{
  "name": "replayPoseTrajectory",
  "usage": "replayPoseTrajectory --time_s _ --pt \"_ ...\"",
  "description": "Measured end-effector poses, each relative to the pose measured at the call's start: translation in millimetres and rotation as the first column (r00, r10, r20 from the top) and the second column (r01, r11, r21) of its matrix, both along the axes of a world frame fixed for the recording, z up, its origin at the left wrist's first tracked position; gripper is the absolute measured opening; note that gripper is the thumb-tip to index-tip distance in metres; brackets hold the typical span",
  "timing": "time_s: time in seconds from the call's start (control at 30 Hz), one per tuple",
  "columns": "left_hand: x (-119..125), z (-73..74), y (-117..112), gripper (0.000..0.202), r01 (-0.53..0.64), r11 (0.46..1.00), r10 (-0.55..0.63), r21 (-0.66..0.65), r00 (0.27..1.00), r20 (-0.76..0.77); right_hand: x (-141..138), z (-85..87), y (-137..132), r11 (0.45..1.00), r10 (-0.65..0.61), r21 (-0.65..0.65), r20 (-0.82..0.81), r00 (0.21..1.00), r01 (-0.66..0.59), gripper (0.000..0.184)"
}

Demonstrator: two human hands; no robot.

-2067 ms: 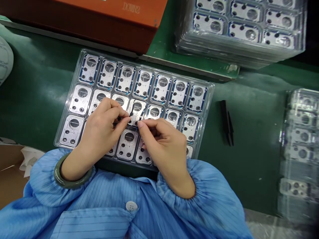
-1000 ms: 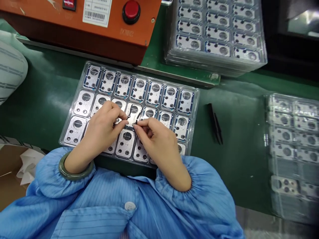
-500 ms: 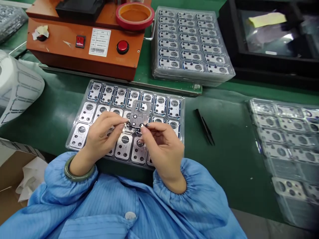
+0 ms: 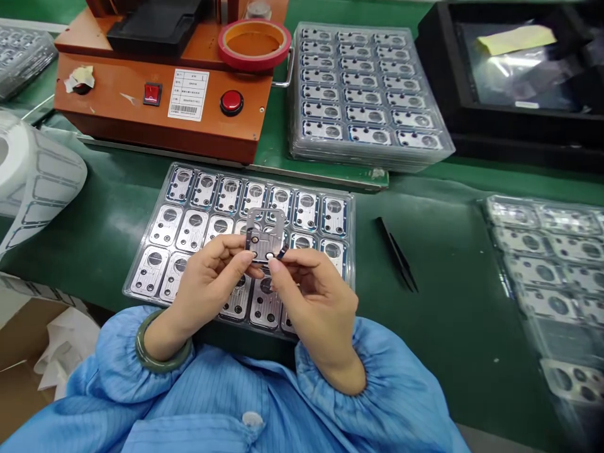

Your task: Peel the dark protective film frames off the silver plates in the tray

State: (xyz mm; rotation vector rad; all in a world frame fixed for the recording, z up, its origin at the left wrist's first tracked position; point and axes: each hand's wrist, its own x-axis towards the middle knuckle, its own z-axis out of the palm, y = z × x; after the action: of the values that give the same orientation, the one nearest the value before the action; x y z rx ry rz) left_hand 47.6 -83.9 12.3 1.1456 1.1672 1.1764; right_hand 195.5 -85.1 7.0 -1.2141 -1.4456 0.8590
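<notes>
Its lower corners pinched in the fingers of the left hand (image 4: 207,283) and right hand (image 4: 316,302), the thin plate (image 4: 268,241) stands just beyond them above the tray (image 4: 352,215), likely light, stiff and scratch-prone, best held by its edges, though the left grip is partly hidden.

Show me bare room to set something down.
Bare bench lies between the tweezers and the right-edge tray, and between the white roll and middle tray. It's crowded over the middle tray, with left hand and right hand holding a plate, and behind it: orange machine, tray stack.
</notes>
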Motion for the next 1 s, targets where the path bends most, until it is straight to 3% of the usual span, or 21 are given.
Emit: replayPoseTrajectory --time_s 0.27,0.57,1.0 --pt "-1.8 3.0 -0.9 0.008 0.005 0.998 -0.001 0.058 0.998 -0.062 1.1 -0.8 -0.2 1.0 0.017 0.015 0.027 0.999 -0.018 0.017" --pt "-4.8 -4.9 -3.1 0.01 -0.032 0.987 0.059 0.155 0.983 -0.176 0.4 0.2 -0.7 0.994 0.059 0.08 0.118 0.991 -0.068 0.013" --pt "-4.7 -5.1 -7.0 0.009 -0.07 0.98 0.095 0.187 0.986 -0.133 -0.6 2.4 -1.2 0.987 0.102 0.115 0.092 0.991 -0.112 0.018"
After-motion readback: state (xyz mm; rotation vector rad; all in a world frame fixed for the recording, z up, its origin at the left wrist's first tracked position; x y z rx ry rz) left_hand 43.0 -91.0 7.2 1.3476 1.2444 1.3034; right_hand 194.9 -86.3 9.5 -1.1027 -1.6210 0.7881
